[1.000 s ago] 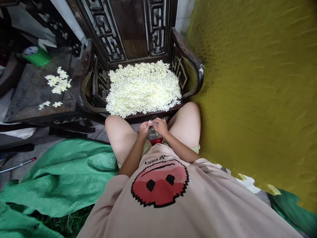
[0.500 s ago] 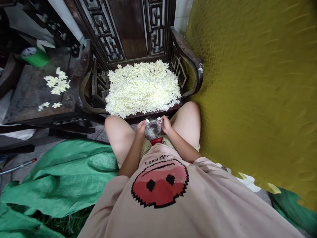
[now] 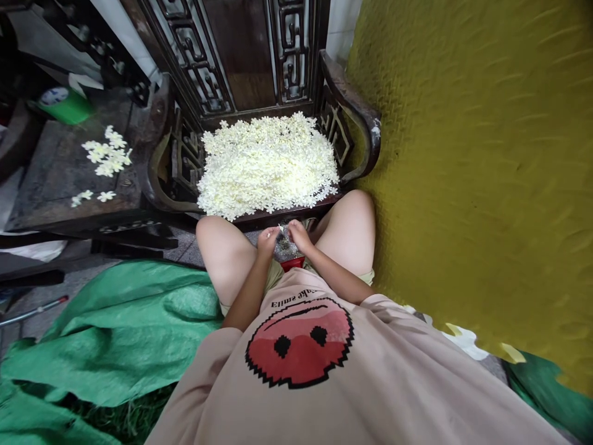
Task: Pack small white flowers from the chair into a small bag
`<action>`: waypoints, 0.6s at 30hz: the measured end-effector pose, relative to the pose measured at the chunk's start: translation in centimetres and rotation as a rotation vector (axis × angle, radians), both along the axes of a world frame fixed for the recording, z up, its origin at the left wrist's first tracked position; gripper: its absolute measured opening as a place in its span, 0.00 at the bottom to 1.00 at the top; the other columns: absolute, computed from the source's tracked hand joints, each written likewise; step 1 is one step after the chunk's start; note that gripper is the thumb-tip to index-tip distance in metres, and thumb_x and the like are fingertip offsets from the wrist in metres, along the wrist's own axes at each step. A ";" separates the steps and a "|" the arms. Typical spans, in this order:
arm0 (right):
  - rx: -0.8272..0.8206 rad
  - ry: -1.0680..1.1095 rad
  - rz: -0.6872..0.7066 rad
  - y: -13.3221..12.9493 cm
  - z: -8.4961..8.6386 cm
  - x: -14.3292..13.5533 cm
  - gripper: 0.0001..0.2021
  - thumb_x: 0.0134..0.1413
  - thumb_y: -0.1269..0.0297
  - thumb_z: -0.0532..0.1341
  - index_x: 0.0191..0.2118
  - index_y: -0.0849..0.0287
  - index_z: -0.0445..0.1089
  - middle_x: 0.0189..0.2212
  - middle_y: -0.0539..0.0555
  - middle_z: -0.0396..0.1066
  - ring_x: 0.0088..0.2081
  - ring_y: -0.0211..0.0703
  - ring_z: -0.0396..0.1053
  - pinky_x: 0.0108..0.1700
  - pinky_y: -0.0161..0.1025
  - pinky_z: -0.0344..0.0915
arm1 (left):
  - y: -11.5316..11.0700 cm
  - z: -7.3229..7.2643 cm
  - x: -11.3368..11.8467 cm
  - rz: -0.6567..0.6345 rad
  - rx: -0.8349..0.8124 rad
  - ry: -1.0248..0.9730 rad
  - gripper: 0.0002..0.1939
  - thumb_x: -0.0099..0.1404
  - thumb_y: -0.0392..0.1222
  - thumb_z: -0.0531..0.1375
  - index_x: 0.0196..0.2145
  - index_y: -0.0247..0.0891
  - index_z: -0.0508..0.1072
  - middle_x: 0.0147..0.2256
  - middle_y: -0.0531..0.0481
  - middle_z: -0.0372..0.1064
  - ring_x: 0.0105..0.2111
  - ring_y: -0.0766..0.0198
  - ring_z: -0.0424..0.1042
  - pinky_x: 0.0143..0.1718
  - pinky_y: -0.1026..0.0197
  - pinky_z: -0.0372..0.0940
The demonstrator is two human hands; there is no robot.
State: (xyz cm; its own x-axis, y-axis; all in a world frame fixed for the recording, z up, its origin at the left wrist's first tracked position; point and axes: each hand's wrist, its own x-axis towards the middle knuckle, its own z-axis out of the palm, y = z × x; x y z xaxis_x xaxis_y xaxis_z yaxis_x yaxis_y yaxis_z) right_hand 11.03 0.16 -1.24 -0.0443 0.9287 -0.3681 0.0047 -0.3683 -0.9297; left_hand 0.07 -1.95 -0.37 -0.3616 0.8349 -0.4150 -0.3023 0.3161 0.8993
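Between my knees, my left hand (image 3: 267, 240) is closed in a pinch on a small white flower (image 3: 280, 228), which shows at its fingertips. My right hand (image 3: 299, 235) is close beside it, its fingers bent together near the same flower; what they hold, if anything, is too small to make out. Just beyond both hands, a thick heap of white flowers (image 3: 269, 164) covers the seat of a dark carved wooden chair (image 3: 250, 80). Pale bits lie scattered on the floor below the hands.
Left of the chair, a dark wooden table (image 3: 41, 167) bears loose white flowers (image 3: 109, 154) and a green roll (image 3: 69, 106). A large yellow textured sheet (image 3: 472, 154) stands close on the right. Green sacking (image 3: 139, 315) lies at the lower left, and something red (image 3: 293, 264) is beneath me.
My right hand has moved left and nearer to my left hand. The white flower seen at its fingertips before no longer shows there. The left hand has shifted slightly right.
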 end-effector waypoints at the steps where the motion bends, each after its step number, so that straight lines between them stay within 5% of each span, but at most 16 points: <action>1: 0.039 -0.018 0.009 0.0 0.1 -0.1 0.06 0.48 0.61 0.57 0.26 0.56 0.62 0.18 0.45 0.60 0.25 0.37 0.60 0.29 0.33 0.59 | 0.0 0.0 0.0 -0.010 0.003 -0.018 0.08 0.46 0.37 0.68 0.22 0.34 0.72 0.22 0.53 0.68 0.24 0.70 0.64 0.31 0.66 0.58; 5: 0.148 -0.071 0.072 0.0 0.1 0.0 0.06 0.44 0.61 0.60 0.26 0.57 0.67 0.21 0.47 0.64 0.28 0.38 0.62 0.34 0.35 0.59 | 0.0 0.0 0.0 -0.021 -0.019 -0.127 0.10 0.46 0.39 0.69 0.22 0.33 0.72 0.19 0.54 0.65 0.22 0.71 0.63 0.28 0.66 0.57; 10: 0.087 0.025 0.082 0.2 0.0 0.1 0.10 0.41 0.57 0.63 0.24 0.59 0.70 0.21 0.48 0.67 0.27 0.38 0.62 0.34 0.35 0.59 | 0.2 0.1 -0.3 -0.046 -0.086 -0.346 0.10 0.48 0.38 0.68 0.24 0.32 0.71 0.16 0.58 0.58 0.15 0.77 0.50 0.18 0.68 0.47; 18: 0.043 0.133 0.085 -0.1 0.8 0.3 0.14 0.38 0.52 0.64 0.27 0.59 0.71 0.23 0.49 0.67 0.30 0.39 0.64 0.32 0.34 0.59 | 0.1 0.4 -0.3 -0.089 -0.097 -0.538 0.10 0.52 0.37 0.67 0.26 0.34 0.67 0.18 0.60 0.56 0.14 0.79 0.50 0.17 0.70 0.48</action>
State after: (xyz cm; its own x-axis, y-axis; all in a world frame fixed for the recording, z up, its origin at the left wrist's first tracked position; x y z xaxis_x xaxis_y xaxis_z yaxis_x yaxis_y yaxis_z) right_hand 11.36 0.02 -0.43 -0.1690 0.9345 -0.3134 -0.0897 -0.3313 -0.9393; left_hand -0.19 -1.87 0.03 -0.0072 0.8015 -0.5979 -0.6792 0.4350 0.5912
